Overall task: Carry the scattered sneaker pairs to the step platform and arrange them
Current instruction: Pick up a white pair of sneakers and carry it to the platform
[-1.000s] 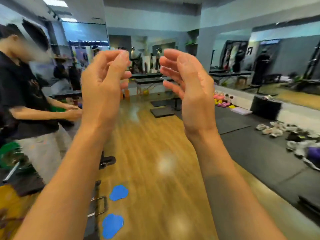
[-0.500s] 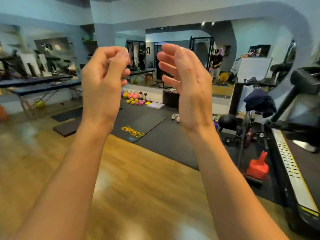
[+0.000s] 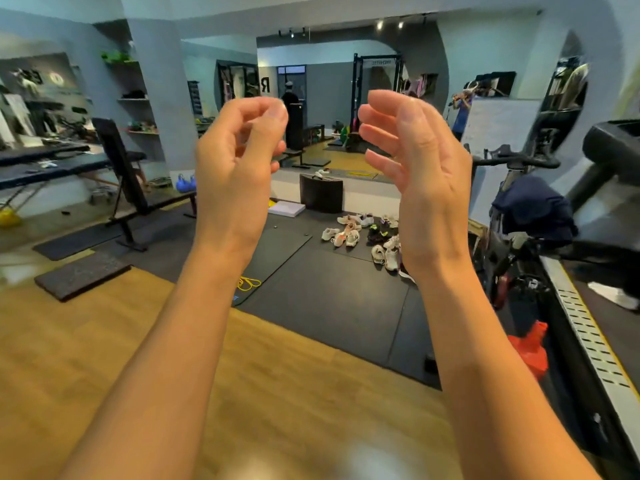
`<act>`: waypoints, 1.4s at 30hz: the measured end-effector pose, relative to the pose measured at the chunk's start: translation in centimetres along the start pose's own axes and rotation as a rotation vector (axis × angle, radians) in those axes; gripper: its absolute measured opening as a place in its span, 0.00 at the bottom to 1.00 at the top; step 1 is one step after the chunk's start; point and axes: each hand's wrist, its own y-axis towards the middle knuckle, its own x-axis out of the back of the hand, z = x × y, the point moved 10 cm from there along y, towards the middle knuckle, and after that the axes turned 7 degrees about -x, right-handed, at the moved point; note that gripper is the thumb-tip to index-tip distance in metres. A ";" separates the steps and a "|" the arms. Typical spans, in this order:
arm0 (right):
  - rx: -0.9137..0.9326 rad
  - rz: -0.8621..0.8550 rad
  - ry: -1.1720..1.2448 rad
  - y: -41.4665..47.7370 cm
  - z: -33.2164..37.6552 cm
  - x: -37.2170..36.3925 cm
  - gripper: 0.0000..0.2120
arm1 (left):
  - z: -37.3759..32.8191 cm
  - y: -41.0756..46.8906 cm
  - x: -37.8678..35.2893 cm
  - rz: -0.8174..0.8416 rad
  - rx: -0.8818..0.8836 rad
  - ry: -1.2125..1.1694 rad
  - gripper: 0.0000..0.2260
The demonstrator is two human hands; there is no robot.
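At my ten o'clock an incline weight bench [image 3: 121, 174] stands near the pillar, with blue kettlebells [image 3: 184, 183] just past it. At twelve o'clock a yellow band [image 3: 248, 283] lies on a black mat [image 3: 287, 251]. At three o'clock a dark cloth [image 3: 535, 209] is draped over an exercise bike [image 3: 516, 244], with a red bag [image 3: 530, 344] and a treadmill [image 3: 585, 327] close by.

Wall sign [image 3: 265, 85]: reversed letter R, just above fingertips [image 3: 277, 110] of left hand [image 3: 239, 164].
Rack crossbar [image 3: 379, 62]: lettering unreadable.
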 end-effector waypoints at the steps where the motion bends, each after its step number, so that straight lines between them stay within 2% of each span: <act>1: 0.000 -0.011 -0.012 1.4 -2.0 0.0 0.15 | 2.3 1.3 -0.7 0.003 0.002 -0.015 0.07; 13: -0.027 -0.147 -0.251 20.6 -21.1 1.2 0.14 | 25.2 19.3 -11.8 0.148 0.024 -0.177 0.07; 32: -0.108 -0.141 -0.304 48.6 -55.2 10.2 0.16 | 60.0 38.6 -33.1 0.241 0.067 -0.100 0.06; 37: -0.129 -0.171 -0.329 55.3 -64.8 13.2 0.14 | 71.6 43.0 -38.5 0.258 0.113 -0.139 0.07; 42: -0.213 -0.236 -0.395 62.7 -73.5 16.3 0.15 | 81.3 48.8 -45.4 0.351 0.153 -0.204 0.07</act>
